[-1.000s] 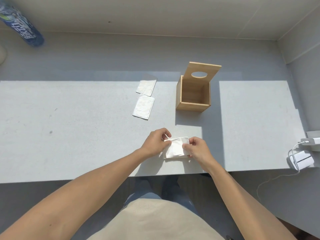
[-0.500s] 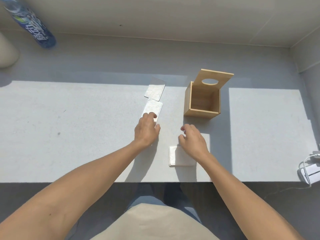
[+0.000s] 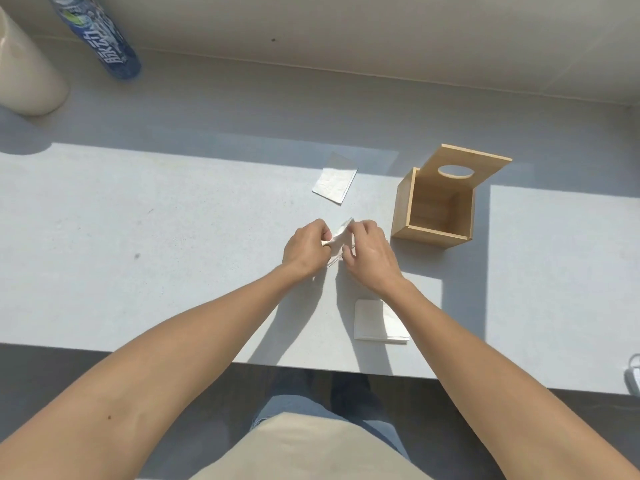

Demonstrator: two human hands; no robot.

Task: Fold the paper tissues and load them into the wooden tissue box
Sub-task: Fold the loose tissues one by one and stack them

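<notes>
A white paper tissue (image 3: 338, 239) is pinched between my left hand (image 3: 306, 247) and my right hand (image 3: 369, 252) at the middle of the grey table (image 3: 173, 237), lifted a little and partly bent. A folded tissue (image 3: 375, 320) lies near the table's front edge, under my right forearm. Another flat tissue (image 3: 335, 181) lies farther back, half in shadow. The wooden tissue box (image 3: 434, 213) stands open to the right of my hands, its lid (image 3: 464, 166) with an oval hole tilted back. I see nothing inside the box.
A blue plastic bottle (image 3: 100, 36) and a cream cylinder (image 3: 27, 74) stand at the far left by the wall. A white charger (image 3: 633, 375) sits at the right edge. My legs show below the table's front edge.
I let go of the folded tissue near the front edge. My left hand reached back to the nearer flat tissue, and both hands now hold it off the table.
</notes>
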